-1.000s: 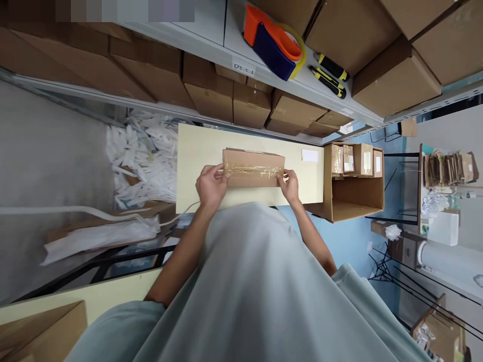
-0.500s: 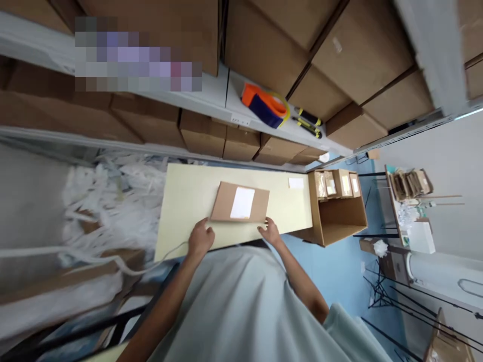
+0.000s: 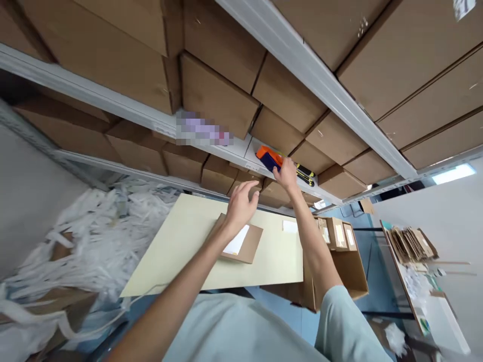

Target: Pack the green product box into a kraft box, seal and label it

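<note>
My right hand (image 3: pixel 287 174) is at the shelf edge, its fingers closed around the end of an orange and dark blue tape dispenser (image 3: pixel 268 158). Beside it on the shelf lie black-and-yellow utility knives (image 3: pixel 305 173). My left hand (image 3: pixel 241 205) hangs in the air over the table, fingers apart and nothing in them. Below that hand a flat cardboard box (image 3: pixel 250 245) with a white label (image 3: pixel 237 241) lies on the pale yellow table (image 3: pixel 277 261); my left hand and forearm cover part of it.
Cardboard boxes (image 3: pixel 222 95) fill the shelves (image 3: pixel 241 147) ahead. An open carton (image 3: pixel 349 269) holding several labelled small boxes stands at the table's right end. A white paper slip (image 3: pixel 290 226) lies on the table. White scrap strips (image 3: pixel 124 216) are heaped at the left.
Both hands have left the table area beside the box. My right hand has gone up to the shelf and onto the tape dispenser; my left has risen above the box. The view has tilted upward.
</note>
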Tool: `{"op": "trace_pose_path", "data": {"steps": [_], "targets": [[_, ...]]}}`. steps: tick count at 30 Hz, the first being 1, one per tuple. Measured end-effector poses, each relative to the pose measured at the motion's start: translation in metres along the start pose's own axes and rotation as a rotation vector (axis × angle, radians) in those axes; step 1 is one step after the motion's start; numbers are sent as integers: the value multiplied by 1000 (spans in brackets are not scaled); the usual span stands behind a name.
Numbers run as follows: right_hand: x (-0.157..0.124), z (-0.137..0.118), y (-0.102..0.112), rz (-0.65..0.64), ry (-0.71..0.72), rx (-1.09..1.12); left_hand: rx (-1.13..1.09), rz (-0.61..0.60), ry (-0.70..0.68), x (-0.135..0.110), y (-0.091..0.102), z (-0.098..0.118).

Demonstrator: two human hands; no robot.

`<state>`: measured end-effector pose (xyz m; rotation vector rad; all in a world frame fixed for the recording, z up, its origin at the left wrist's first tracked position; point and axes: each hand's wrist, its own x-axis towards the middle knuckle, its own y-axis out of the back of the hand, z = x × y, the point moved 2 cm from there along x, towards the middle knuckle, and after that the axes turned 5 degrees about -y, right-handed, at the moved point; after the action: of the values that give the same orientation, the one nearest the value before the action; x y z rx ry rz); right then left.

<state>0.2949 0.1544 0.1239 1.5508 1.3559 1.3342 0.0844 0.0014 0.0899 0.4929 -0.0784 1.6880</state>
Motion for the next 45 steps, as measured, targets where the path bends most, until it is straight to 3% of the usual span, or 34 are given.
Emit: {"op": "trace_pose_path", "data": {"steps": [3, 7, 13, 16, 17, 19, 23, 26, 29, 33, 37, 42, 45], "targets": [[30, -11, -18, -103, -39, -17, 15, 62, -36, -11, 2, 21], [42, -8, -37, -162, -4, 31, 54, 136, 17, -39, -4, 27], [52, 10, -31, -249, 107, 153, 73, 149, 187, -87, -54, 22], [11, 25, -20, -231, 187, 280, 85, 190, 240, -121, -71, 21], [-14, 30, -17, -225, 208, 351, 75, 226, 257, -132, -73, 22], [-78, 38, -14, -263, 190, 729, 33, 304, 281, -151, -74, 26], [-211, 39, -28, -536, -85, 1257, 0, 337, 259, -178, -80, 35], [-272, 31, -39, -655, -247, 1397, 61, 313, 276, -198, -89, 37], [-297, 33, -37, -687, -303, 1407, 127, 317, 296, -221, -97, 43], [-317, 49, -17, -744, -281, 1394, 253, 318, 215, -246, -97, 69], [-338, 58, -1, -819, -272, 1424, 300, 222, 161, -257, -91, 88], [-344, 61, -17, -804, -382, 1392, 287, 108, 159, -267, -95, 76], [-344, 66, -35, -908, -398, 1363, 294, 88, 196, -278, -99, 60]]}}
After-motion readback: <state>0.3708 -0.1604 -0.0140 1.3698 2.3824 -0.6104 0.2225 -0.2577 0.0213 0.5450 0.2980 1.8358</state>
